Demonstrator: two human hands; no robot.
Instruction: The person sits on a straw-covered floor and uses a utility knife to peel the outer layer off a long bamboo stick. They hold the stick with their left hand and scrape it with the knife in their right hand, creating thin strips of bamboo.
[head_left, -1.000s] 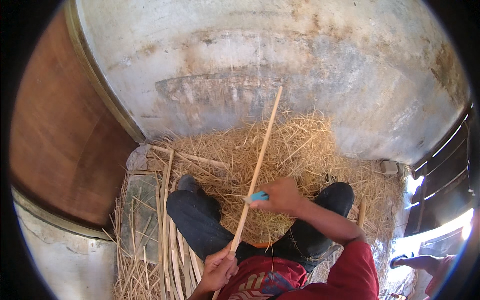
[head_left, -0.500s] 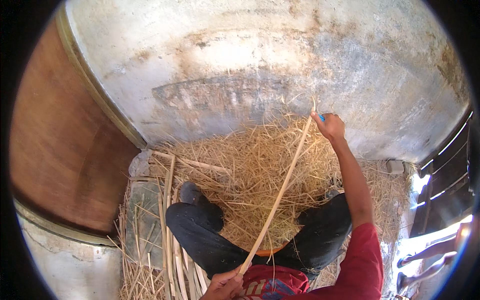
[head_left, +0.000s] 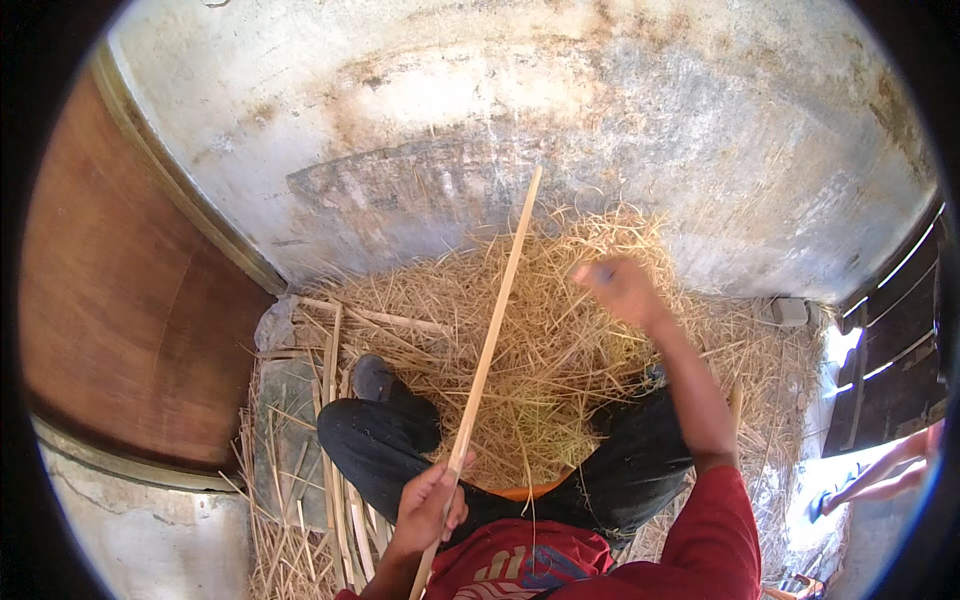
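My left hand [head_left: 430, 503] is closed around the lower part of a long pale bamboo strip [head_left: 495, 330]. The strip slants up and slightly right, over the shavings between my legs, and its upper end stands free in front of the wall. Off to the right of the strip, my right hand [head_left: 625, 290] is apart from it and smeared by motion. A bluish bit of a small blue-handled tool [head_left: 602, 273] shows at its closed fingers; the tool's working end cannot be made out. My legs [head_left: 375, 445] are folded on either side of the shavings.
A heap of thin shavings [head_left: 540, 350] lies against the stained wall [head_left: 450, 110]. More strips [head_left: 335, 470] lie by my left leg on a grey slab [head_left: 290, 400]. A brown wooden door [head_left: 120, 290] stands at left. Another person's bare leg [head_left: 885, 475] shows at far right.
My right hand has left the strip's upper end and come down toward me. My left hand has moved up and left, grips further along the strip, and the strip has shifted left.
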